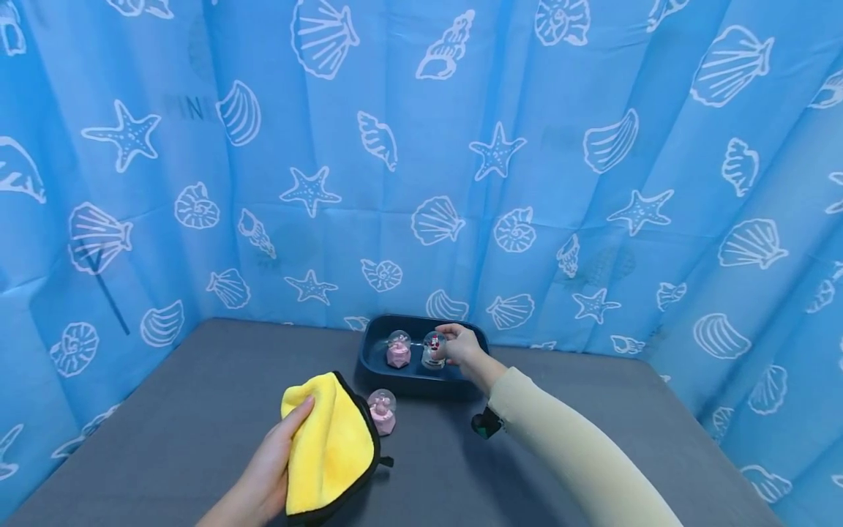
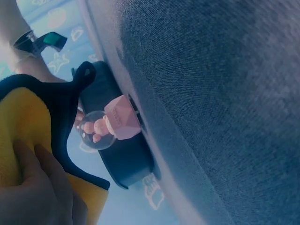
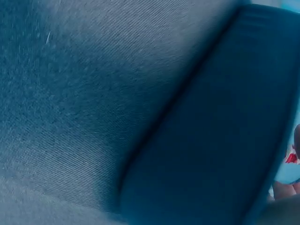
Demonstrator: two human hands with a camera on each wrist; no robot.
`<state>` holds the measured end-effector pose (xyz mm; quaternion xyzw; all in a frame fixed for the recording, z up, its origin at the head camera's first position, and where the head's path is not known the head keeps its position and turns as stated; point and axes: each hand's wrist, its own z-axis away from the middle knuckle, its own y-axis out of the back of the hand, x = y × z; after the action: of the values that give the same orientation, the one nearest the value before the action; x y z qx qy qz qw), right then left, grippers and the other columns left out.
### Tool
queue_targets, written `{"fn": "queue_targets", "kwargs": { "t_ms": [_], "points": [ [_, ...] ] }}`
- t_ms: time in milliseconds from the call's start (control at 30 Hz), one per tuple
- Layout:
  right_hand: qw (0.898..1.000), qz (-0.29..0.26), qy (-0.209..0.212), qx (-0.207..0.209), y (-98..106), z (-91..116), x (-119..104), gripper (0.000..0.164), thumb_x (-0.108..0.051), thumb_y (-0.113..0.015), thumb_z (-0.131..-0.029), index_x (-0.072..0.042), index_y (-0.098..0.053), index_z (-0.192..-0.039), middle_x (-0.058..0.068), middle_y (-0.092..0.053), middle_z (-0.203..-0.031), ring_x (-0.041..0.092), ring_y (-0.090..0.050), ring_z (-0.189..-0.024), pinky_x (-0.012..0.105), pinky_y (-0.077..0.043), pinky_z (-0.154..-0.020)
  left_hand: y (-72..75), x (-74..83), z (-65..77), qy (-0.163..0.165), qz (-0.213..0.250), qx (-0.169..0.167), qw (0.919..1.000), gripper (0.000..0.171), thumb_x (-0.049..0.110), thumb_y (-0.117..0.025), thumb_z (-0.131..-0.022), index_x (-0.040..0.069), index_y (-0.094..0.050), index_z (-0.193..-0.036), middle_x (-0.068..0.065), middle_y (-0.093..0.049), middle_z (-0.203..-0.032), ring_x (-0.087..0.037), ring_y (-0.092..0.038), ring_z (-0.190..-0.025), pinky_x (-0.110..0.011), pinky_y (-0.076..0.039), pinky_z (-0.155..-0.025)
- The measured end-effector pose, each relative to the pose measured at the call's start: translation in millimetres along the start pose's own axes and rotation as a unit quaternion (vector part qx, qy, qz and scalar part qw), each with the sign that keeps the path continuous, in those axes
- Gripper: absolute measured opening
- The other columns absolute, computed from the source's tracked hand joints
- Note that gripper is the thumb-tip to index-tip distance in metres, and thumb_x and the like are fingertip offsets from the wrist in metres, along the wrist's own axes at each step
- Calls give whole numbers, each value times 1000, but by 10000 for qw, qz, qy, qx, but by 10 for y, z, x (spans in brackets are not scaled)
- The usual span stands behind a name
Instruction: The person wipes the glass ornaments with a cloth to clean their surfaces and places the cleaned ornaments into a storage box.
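Note:
My left hand point(image 1: 263, 468) grips a folded yellow cloth point(image 1: 339, 446) with black edging and a small black loop. Just right of the cloth, a snow globe with a pink faceted base point(image 1: 383, 419) stands on the table; the left wrist view shows pink balls inside its dome. At the back, my right hand point(image 1: 466, 348) reaches into a dark blue tray point(image 1: 411, 384) and holds a snow globe with a white base and red figure point(image 1: 432, 351) between thumb and fingers. Another pink-based snow globe point(image 1: 398, 350) stands left of it in the tray. The tray's wall hides most of the right hand in the right wrist view.
A grey cloth-covered table point(image 1: 217, 410) lies under everything. Behind it and at both sides hangs a blue curtain point(image 1: 408, 168) with white shells and starfish, close behind the tray. A dark wrist device point(image 1: 486, 423) hangs below the right sleeve.

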<state>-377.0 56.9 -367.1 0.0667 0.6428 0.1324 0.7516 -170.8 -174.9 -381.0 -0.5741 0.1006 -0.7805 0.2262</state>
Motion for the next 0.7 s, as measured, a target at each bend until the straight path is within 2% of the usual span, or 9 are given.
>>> {"fn": "queue_targets", "kwargs": {
  "t_ms": [133, 367, 533, 700],
  "points": [
    [9999, 79, 69, -8, -41, -52, 47, 47, 12, -66, -84, -2, -57, -127, 18, -57, -132, 27, -56, -101, 41, -48, -78, 17, 0, -4, -9, -16, 3, 10000, 38, 45, -56, -96, 10, -51, -112, 3, -60, -89, -10, -62, -81, -26, -51, -76],
    [9999, 124, 30, 57, -63, -160, 150, 47, 14, -65, -83, -1, -56, -126, 20, -55, -132, 26, -55, -97, 34, -50, -70, 48, -3, -21, 28, -37, -36, 10000, 37, 45, -55, -97, 11, -50, -112, 3, -58, -88, -10, -60, -82, -26, -50, -77],
    [9999, 121, 40, 64, -76, -211, 210, 45, 14, -65, -84, 0, -56, -126, 20, -56, -129, 27, -55, -95, 34, -50, -70, 42, -1, -33, 35, -32, 50, 10000, 37, 44, -55, -97, 11, -50, -112, 3, -58, -89, -10, -60, -82, -26, -50, -77],
    [9999, 145, 33, 18, -93, -264, 222, 47, 16, -63, -84, 0, -56, -128, 21, -53, -134, 28, -54, -98, 33, -52, -71, 56, 9, -37, -13, -4, 43, 10000, 42, 45, -56, -97, 10, -48, -117, 3, -58, -91, -10, -60, -83, -27, -50, -77]
  ]
}}
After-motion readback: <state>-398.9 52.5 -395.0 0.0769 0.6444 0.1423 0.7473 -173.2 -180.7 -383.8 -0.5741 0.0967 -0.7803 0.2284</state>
